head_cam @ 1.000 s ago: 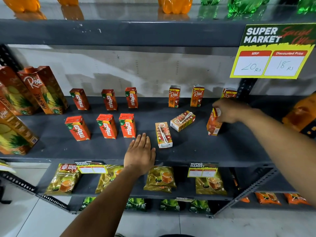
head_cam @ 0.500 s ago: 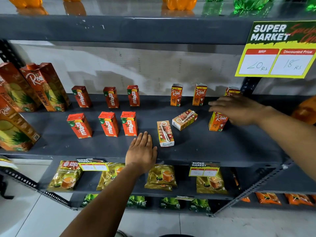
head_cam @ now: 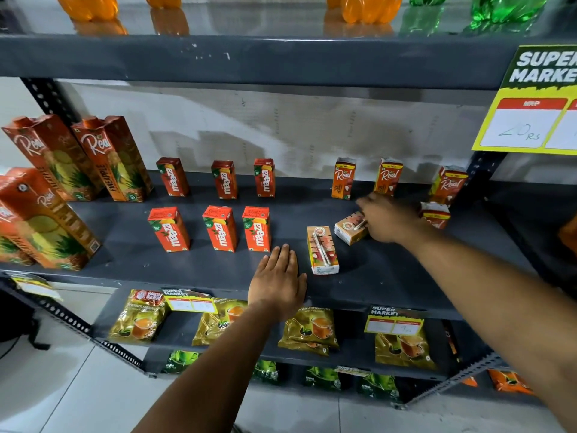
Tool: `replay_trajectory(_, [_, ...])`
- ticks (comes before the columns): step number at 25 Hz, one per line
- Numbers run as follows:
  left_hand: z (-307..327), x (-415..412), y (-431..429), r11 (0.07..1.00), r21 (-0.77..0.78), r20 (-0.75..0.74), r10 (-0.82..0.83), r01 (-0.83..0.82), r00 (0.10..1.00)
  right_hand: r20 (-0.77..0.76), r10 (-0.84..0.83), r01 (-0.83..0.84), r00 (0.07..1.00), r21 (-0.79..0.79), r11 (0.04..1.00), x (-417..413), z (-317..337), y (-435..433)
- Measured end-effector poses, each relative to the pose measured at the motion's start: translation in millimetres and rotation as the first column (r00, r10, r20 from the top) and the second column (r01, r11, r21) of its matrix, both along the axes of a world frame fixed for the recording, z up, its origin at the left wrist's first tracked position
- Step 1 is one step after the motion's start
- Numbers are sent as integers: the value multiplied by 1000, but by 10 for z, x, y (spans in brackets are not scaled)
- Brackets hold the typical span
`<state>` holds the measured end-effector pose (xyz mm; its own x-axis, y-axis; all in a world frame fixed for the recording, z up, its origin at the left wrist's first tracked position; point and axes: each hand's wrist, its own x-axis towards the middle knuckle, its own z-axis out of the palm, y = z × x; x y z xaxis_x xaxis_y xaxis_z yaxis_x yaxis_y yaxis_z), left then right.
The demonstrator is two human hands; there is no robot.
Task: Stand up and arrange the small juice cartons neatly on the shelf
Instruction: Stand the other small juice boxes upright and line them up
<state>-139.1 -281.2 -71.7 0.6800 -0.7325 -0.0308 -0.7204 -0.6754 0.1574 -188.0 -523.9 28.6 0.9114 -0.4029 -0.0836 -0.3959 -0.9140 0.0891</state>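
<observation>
On the grey shelf (head_cam: 390, 270), six small red Maaza cartons (head_cam: 220, 228) stand in two rows of three. Three orange Real cartons (head_cam: 343, 179) stand along the back, and another Real carton (head_cam: 434, 215) stands in front at the right. Two Real cartons lie flat: one (head_cam: 323, 250) near the front with its straw side up, and one (head_cam: 348, 228) behind it. My right hand (head_cam: 387, 218) reaches over the right end of that rear lying carton and touches it; motion blur hides the grip. My left hand (head_cam: 278, 276) rests flat on the shelf's front edge, holding nothing.
Tall Real pineapple cartons (head_cam: 115, 157) stand at the shelf's left end. A yellow price sign (head_cam: 530, 98) hangs at the upper right. Orange and green bottles (head_cam: 368, 7) stand on the shelf above, and tea packets (head_cam: 140, 317) lie on the shelf below.
My right hand set the carton upright at the right, let go of it and moved left onto the rear lying carton. My left hand stayed put.
</observation>
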Motion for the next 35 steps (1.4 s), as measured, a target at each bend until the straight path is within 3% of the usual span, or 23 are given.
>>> replay_trajectory(1, [-3,1,-1,1000,-2,2,0,0,1000,84,-187,177,979,113,978,105,-22,10])
replay_trajectory(3, [-11,21,3,1000,-3,8,0,0,1000,137,-487,419,863,344,840,294,-92,35])
replay_trajectory(5, [-16,32,2,1000,1,10,-5,5,1000,77,-573,505,816,388,771,395,-204,104])
replay_trajectory(8, [-34,37,0,1000,-4,14,-8,9,1000,1,-587,560,809,302,772,465,-356,178])
replay_trajectory(13, [-67,57,12,1000,-17,22,-19,20,1000,-12,-540,525,842,251,813,396,-357,143])
replay_trajectory(15, [-60,58,11,1000,-22,24,-21,22,999,2,-540,502,842,366,784,269,-373,138])
replay_trajectory(17, [-65,61,4,999,-25,26,-24,25,999,-37,-564,495,825,529,689,138,-351,131])
replay_trajectory(19, [-70,49,3,1000,-15,25,-23,23,999,-31,-583,491,812,577,653,36,-337,133])
replay_trajectory(22, [-58,44,-3,1000,-14,27,-20,20,999,169,-638,430,751,609,666,-49,-426,185])
replay_trajectory(26, [-48,33,-3,999,-28,28,-14,15,1000,476,-698,332,535,641,691,-95,-639,274])
replay_trajectory(33, [-35,22,-4,1000,-17,32,-2,2,999,504,-706,425,498,568,705,-143,-777,366])
replay_trajectory(35, [-42,12,4,1000,-17,34,1,-1,999,506,-706,365,496,616,698,-174,-774,403])
